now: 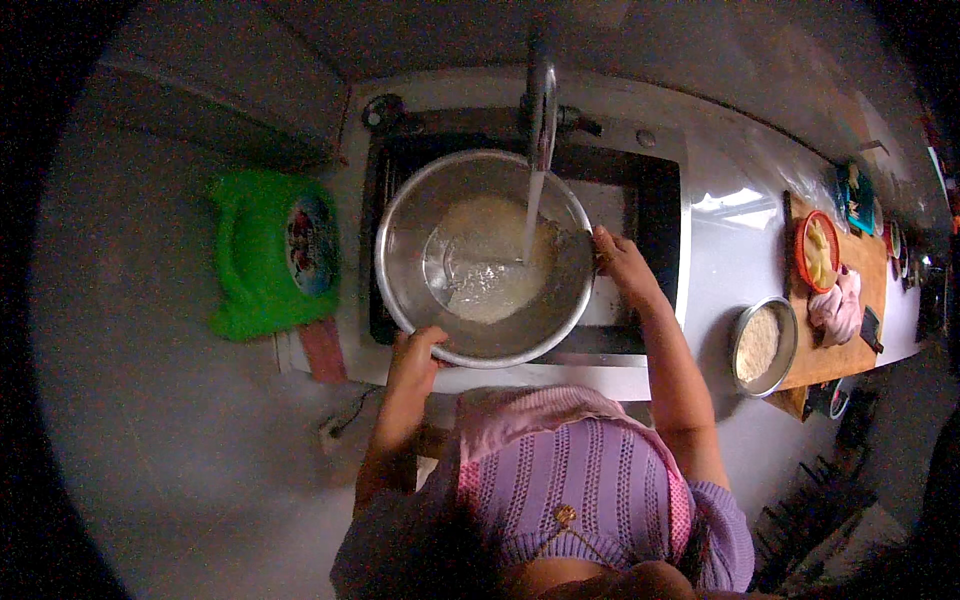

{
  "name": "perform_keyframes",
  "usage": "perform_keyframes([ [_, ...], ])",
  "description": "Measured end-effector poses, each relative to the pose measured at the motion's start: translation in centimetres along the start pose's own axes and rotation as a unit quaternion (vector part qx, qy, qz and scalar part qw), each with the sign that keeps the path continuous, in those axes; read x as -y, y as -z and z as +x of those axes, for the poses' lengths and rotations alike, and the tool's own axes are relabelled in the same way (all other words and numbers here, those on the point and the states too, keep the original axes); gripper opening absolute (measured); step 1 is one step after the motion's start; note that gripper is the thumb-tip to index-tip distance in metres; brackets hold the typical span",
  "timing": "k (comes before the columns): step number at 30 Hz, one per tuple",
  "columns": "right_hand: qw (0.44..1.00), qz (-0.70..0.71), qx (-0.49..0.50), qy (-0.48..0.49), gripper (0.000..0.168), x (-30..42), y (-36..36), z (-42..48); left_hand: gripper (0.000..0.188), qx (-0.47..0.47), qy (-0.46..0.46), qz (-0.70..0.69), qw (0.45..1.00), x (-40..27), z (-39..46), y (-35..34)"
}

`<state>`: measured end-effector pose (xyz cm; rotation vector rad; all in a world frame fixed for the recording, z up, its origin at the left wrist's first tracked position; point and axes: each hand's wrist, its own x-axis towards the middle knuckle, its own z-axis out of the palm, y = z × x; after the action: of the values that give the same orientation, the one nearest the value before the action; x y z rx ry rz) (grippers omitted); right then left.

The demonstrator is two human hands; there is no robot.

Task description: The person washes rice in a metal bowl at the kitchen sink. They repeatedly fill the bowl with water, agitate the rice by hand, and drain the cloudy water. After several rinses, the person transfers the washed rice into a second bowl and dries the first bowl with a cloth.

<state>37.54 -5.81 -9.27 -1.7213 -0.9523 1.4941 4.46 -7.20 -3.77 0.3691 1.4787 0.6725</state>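
Observation:
Both hands grip the rim of a large metal bowl point(491, 352) over the dark sink point(652, 225). My left hand point(418, 352) holds its near left edge, fingers under the rim and out of sight. On the right edge is my right hand point(622, 262), thumb at the rim. From the faucet point(544, 120) a stream of water point(532, 217) runs into the bowl. Cloudy, pale water point(487, 289) with bright ripples covers the bottom; what lies under it I cannot tell.
A green plastic container point(259, 255) stands left of the sink. To the right, a metal bowl of pale grains or flour point(757, 349) stands by a wooden cutting board point(832, 360). The board bears a red basket point(806, 281) of pale yellow pieces, raw meat point(836, 307) and a dark blade point(871, 330).

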Motion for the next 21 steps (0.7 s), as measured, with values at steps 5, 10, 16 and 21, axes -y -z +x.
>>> perform_keyframes([
  [5, 0.997, -0.001, -0.062, 0.035, 0.052, -1.2, 1.5, 1.5, 0.03, -0.005, -0.02, -0.028, 0.999, 1.0, -0.3, -0.6],
  [10, 0.989, 0.008, -0.115, 0.09, 0.052, 1.6, 1.3, 1.8, 0.029, 0.007, -0.012, -0.017, 1.0, 2.0, -0.8, -0.6],
  [16, 0.968, -0.082, -0.192, 0.136, 0.049, 1.6, 0.6, 5.6, 0.027, 0.013, -0.049, -0.026, 0.998, 2.2, -2.6, -1.7],
  [21, 0.956, -0.042, -0.242, 0.163, 0.04, 0.8, -0.3, 3.8, 0.026, -0.021, -0.023, -0.039, 0.999, 2.8, -4.3, -1.3],
])
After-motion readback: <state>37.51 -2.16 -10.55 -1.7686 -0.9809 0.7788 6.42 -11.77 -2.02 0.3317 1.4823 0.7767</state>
